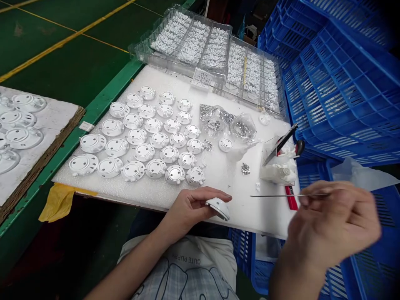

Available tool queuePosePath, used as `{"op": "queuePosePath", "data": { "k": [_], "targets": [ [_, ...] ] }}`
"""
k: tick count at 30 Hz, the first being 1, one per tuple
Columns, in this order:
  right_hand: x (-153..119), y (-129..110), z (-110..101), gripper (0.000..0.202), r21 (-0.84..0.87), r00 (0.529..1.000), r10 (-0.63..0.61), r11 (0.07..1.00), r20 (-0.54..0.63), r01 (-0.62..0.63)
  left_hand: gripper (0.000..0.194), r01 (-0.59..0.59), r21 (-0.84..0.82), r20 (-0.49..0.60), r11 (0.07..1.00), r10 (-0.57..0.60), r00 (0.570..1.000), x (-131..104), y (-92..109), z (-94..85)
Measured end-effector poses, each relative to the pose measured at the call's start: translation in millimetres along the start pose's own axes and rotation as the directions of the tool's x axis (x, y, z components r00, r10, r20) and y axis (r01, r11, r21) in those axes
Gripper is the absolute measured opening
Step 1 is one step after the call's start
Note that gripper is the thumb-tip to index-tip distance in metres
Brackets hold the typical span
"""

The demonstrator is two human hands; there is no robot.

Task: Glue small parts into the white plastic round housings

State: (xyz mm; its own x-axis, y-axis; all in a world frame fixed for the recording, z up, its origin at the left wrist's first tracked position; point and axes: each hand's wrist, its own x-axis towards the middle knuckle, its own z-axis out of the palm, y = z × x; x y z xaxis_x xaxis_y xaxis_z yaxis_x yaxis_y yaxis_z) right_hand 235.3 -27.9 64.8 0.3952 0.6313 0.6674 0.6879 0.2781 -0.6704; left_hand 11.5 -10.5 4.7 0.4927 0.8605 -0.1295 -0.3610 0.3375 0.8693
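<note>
Near the front edge of the white foam-covered table, my left hand (195, 205) grips a round white part (219, 207), which is tilted between thumb and fingers. My right hand (336, 216), slightly blurred, is closed around a thin metal rod (278, 196) that points left toward the part without touching it. Rows of similar round white parts (144, 152), each with dark holes, lie beyond my left hand. A small pile of metal screws (245, 168) rests on the foam, and another white part (225, 144) lies apart from the rows.
Clear trays (204, 77) of small white pieces stand at the back. Open bags of screws (243, 126) lie mid-table. A clear holder (278, 173) with tools stands at the right, beside a red object (291, 198). Blue crates (340, 91) rise on the right.
</note>
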Motion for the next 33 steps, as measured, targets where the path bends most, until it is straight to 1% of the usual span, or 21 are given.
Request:
{"op": "queuePosePath", "data": {
  "k": [1, 3, 5, 9, 15, 20, 23, 25, 26, 28, 30, 31, 33],
  "targets": [
    [-5, -5, 11, 0.029, 0.074, 0.999, 0.033, 0.997, -0.027, -0.031, 0.022, 0.003, 0.000, -0.001, 1.000, -0.003, 1.000, 0, 0, -0.1],
    [-13, -11, 26, 0.028, 0.170, 0.995, 0.093, 0.982, -0.041, -0.085, 0.022, 0.006, 0.000, -0.001, 1.000, -0.006, 1.000, 0, 0, -0.3],
    [-18, -11, 33, 0.026, 0.214, 0.991, 0.132, 0.968, 0.001, -0.129, 0.022, 0.004, -0.001, -0.003, 1.000, -0.004, 1.000, 0, 0, -0.1],
    [-21, -6, 30, 0.026, 0.229, 0.988, 0.153, 0.962, 0.005, -0.150, 0.024, 0.000, -0.018, 0.005, 1.000, 0.000, 1.000, 1, 0, 0.1],
    [-20, -4, 29, 0.022, 0.279, 0.989, 0.145, 0.949, 0.025, -0.146, 0.020, 0.081, -0.061, 0.012, 0.995, -0.080, 0.997, -1, 1, -0.9],
    [-20, -4, 30, 0.021, 0.289, 0.985, 0.164, 0.942, 0.049, -0.171, 0.019, 0.076, -0.067, 0.020, 0.995, -0.075, 0.997, -2, 0, -0.8],
    [-20, -5, 31, 0.022, 0.285, 0.987, 0.158, 0.944, 0.043, -0.164, 0.020, 0.064, -0.064, 0.017, 0.996, -0.063, 0.998, -1, -1, -1.0],
    [-18, -4, 29, 0.026, 0.272, 0.990, 0.143, 0.952, 0.001, -0.138, 0.021, 0.056, -0.055, 0.019, 0.997, -0.055, 0.998, -1, -2, -1.7],
    [-15, -2, 27, 0.029, 0.255, 0.991, 0.128, 0.960, -0.044, -0.113, 0.022, 0.050, -0.052, 0.022, 0.997, -0.049, 0.999, -1, -3, -2.2],
    [-7, 5, 18, 0.032, 0.162, 0.979, 0.076, 0.986, -0.190, -0.045, 0.024, 0.036, -0.043, 0.025, 0.998, -0.035, 0.999, -1, -4, -3.2],
    [3, 17, 5, 0.032, -0.008, 0.933, -0.015, 1.000, -0.360, 0.013, 0.025, 0.019, -0.030, 0.025, 0.999, -0.018, 1.000, -1, -4, -4.0],
    [8, 23, -2, 0.031, -0.103, 0.903, -0.070, 0.994, -0.423, 0.029, 0.026, 0.012, -0.025, 0.024, 1.000, -0.011, 1.000, -1, -5, -4.3],
    [16, 36, -13, 0.031, -0.253, 0.862, -0.164, 0.967, -0.480, 0.043, 0.027, -0.003, -0.020, 0.026, 1.000, 0.004, 1.000, 0, -5, -4.5]
  ]
}}
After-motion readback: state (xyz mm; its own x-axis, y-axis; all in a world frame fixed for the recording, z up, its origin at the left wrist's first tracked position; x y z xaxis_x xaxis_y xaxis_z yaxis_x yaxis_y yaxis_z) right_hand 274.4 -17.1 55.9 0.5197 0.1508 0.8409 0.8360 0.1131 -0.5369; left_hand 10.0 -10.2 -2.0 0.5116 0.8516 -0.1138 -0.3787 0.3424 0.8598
